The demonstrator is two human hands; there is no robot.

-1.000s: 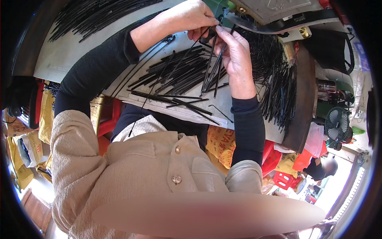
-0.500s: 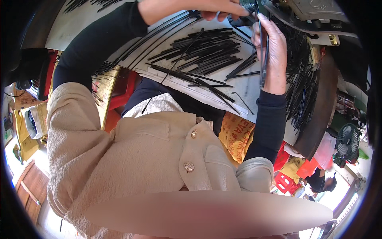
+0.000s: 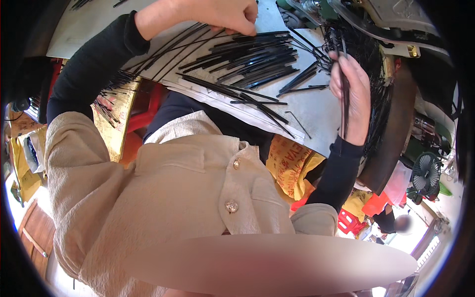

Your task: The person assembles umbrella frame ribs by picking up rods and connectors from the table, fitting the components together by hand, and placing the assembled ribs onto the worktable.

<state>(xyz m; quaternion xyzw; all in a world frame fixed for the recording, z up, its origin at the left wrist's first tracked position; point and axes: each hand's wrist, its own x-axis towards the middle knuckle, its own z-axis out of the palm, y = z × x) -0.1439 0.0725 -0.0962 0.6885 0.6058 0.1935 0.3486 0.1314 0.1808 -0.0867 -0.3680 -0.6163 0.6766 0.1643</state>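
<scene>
My right hand (image 3: 352,91) is closed around a few thin black rods (image 3: 345,106), which stand lengthwise along its palm and wrist. At the far side of the table my left hand (image 3: 225,15) has its fingers curled and pinched together, just above the ends of long thin black rods (image 3: 185,42). Whatever lies between its fingertips is too hidden to tell. Between my hands a pile of shorter black strips (image 3: 255,57) lies on the table. Nearer me, several more strips (image 3: 247,96) lie crossed, beside a small bent wire (image 3: 298,123).
The pale table (image 3: 316,131) has a white edge strip toward me. A dense heap of black rods (image 3: 378,119) fills its right side against a dark board (image 3: 396,128). Machine parts (image 3: 316,10) stand at the back right. Farther off are a fan (image 3: 426,172) and another person (image 3: 388,218).
My left hand has moved left, away from my right hand, and its fingers have curled in. My right hand has shifted right and toward me, still gripping rods. A rod slanting toward my lap has gone.
</scene>
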